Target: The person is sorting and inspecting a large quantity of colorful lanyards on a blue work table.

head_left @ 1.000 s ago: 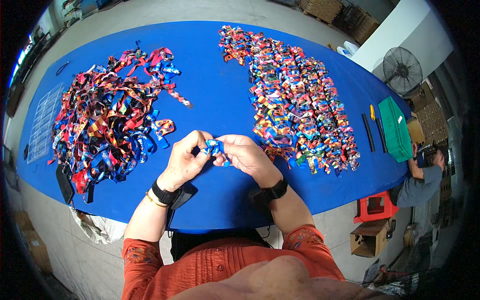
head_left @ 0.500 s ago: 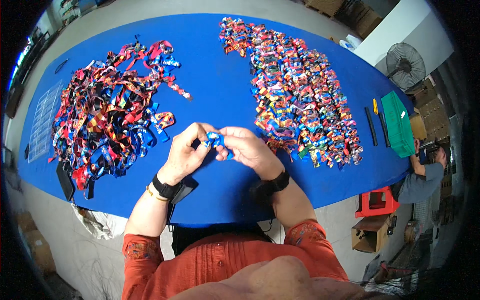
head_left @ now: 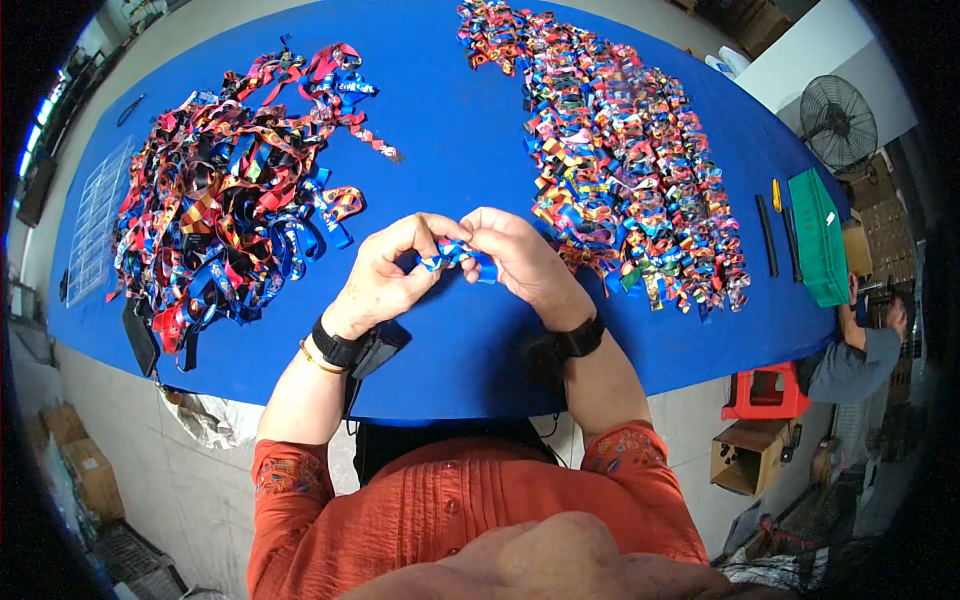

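Between my two hands is a short blue printed ribbon strap (head_left: 452,256), bunched or folded, with a loose blue end showing under the right fingers. My left hand (head_left: 388,268) pinches its left part between thumb and fingers. My right hand (head_left: 520,262) grips the other side, fingertips close to the left ones. Left of my hands lies a tangled heap of colourful printed straps (head_left: 230,200), red, black, blue and orange. To the right, small folded strap bundles (head_left: 620,170) lie packed in long rows. How the held strap is folded is partly hidden by my fingers.
The blue table (head_left: 440,390) carries a clear divided tray (head_left: 98,225) at far left and a green crate (head_left: 820,240) at right, beside dark rods (head_left: 767,235) and a yellow tool (head_left: 777,195). A fan (head_left: 838,122) and another person's arm (head_left: 860,360) are at the right.
The blue strap has been turned in my fingers, and more of its blue end now shows at the right. The whole view has shifted slightly; both hands keep their hold.
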### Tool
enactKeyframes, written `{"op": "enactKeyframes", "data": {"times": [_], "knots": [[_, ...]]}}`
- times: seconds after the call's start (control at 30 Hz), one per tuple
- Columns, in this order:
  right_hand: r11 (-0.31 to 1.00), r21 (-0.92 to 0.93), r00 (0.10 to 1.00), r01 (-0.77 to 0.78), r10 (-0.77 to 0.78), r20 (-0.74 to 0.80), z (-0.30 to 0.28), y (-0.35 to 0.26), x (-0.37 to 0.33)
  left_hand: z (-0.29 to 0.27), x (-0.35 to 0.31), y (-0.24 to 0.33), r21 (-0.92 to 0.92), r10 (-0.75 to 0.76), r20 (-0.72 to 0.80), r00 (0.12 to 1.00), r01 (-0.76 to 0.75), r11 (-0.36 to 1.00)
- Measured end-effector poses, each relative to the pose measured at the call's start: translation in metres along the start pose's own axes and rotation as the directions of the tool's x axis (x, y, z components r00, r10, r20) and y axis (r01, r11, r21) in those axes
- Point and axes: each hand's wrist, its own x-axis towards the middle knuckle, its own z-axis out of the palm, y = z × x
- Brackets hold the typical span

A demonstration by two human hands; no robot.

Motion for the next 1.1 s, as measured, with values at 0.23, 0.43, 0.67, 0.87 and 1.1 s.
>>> {"op": "enactKeyframes", "data": {"times": [0.23, 0.43, 0.67, 0.87, 1.1], "knots": [[0.985, -0.157, 0.981, 0.068, -0.094, -0.167, 0.003, 0.0, 0.002, -0.005, 0.004, 0.002, 0.209, 0.104, 0.097, 0.99, -0.123, 0.97], [0.974, -0.189, 0.949, 0.126, -0.174, -0.262, 0.007, -0.002, 0.001, -0.004, 0.005, 0.003, 0.346, 0.148, 0.049, 0.988, -0.155, 0.925], [0.913, -0.291, 0.866, 0.287, -0.377, -0.328, 0.011, -0.003, 0.007, 0.0, 0.007, 0.005, 0.466, 0.111, -0.164, 0.98, -0.023, 0.885], [0.839, -0.299, 0.815, 0.454, -0.527, -0.241, 0.013, -0.002, 0.007, -0.009, 0.002, -0.012, -0.092, -0.227, -0.241, 0.944, 0.211, 0.973], [0.806, -0.292, 0.81, 0.515, -0.569, -0.144, 0.021, -0.003, -0.001, -0.016, 0.004, -0.015, -0.576, -0.612, -0.074, 0.787, 0.468, 0.671]]}}
